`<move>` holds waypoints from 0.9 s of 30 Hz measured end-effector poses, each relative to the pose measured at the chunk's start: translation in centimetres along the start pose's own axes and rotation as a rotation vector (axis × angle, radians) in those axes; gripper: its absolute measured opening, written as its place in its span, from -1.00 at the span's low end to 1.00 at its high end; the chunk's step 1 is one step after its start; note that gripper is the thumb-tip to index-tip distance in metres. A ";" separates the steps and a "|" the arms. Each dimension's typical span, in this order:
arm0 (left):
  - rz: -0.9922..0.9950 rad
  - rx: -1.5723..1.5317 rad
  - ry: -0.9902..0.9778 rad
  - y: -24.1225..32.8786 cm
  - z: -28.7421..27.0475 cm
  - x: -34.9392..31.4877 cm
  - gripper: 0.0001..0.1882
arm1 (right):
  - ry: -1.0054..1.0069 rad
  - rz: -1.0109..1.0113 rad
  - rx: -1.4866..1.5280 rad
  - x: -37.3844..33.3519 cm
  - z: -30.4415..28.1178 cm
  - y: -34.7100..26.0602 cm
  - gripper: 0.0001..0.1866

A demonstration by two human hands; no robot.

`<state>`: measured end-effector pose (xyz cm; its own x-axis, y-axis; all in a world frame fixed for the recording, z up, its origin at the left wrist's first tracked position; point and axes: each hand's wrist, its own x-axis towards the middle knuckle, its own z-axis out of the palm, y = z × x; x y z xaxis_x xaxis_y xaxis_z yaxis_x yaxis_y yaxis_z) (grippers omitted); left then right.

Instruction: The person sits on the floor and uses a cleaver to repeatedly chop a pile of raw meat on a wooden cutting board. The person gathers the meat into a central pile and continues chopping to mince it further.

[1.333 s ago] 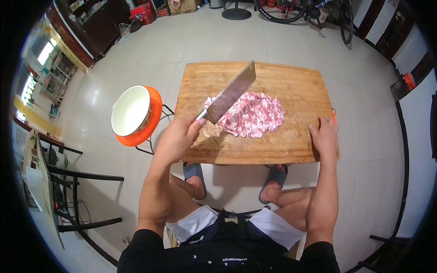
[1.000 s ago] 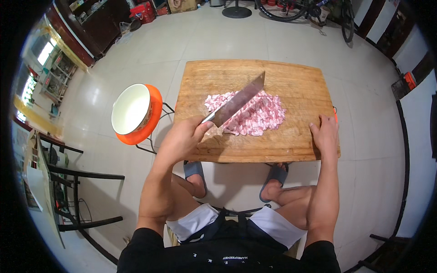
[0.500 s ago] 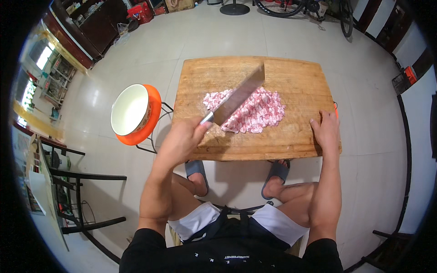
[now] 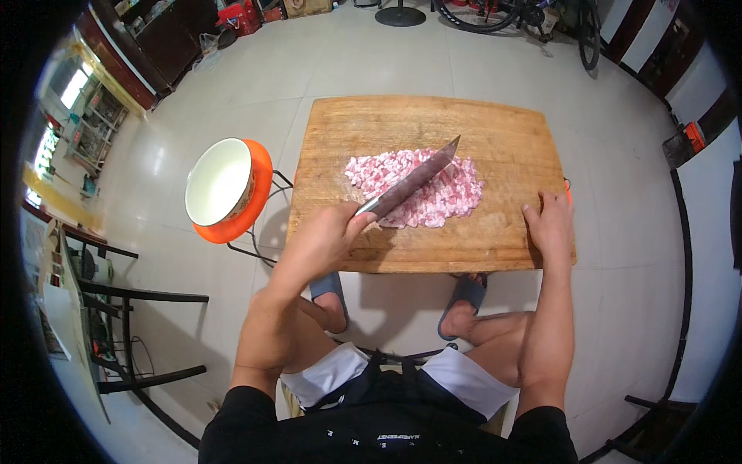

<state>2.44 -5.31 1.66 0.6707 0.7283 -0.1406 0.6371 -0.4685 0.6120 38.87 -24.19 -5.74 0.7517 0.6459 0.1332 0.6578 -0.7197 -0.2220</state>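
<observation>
My left hand [image 4: 328, 236] is closed around the handle of a cleaver [image 4: 413, 182], whose broad dark blade slants up to the right over a flat pile of finely chopped pink and white meat [image 4: 452, 203]. The blade covers part of the pile. This meat lies in the middle of a thick wooden cutting board [image 4: 502, 139]. On the board's right side, near the edge, rests my right hand [image 4: 550, 228]; its thumb and fingers are apart and it holds nothing.
Left of the board, a white enamel pot [image 4: 220, 182] sits on an orange round stool [image 4: 261, 189] with black legs. Black-legged furniture [image 4: 147, 298] stands at the lower left. A bicycle [image 4: 533, 19] and a round black base [image 4: 400, 15] are at the far side.
The cleaver has come down toward the meat, its tip lower and its blade tilted more on edge. My left hand moved only slightly; my right hand stays at the board's right side.
</observation>
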 end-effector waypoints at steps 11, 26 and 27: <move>0.082 -0.031 0.018 -0.3 0.9 -0.3 -0.66 | -0.007 0.027 0.024 0.1 0.4 0.0 -0.38; -0.111 -0.096 0.065 -0.3 -1.8 -0.3 -0.54 | 0.023 0.005 0.065 -0.4 0.5 0.6 -0.39; -0.099 -0.049 0.063 -0.6 -1.6 0.0 -0.54 | 0.009 0.008 0.054 -0.2 0.3 0.3 -0.39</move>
<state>1.44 -4.25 2.54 0.5795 0.8004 -0.1537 0.6785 -0.3693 0.6350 38.88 -24.48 -6.16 0.7573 0.6380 0.1396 0.6486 -0.7098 -0.2748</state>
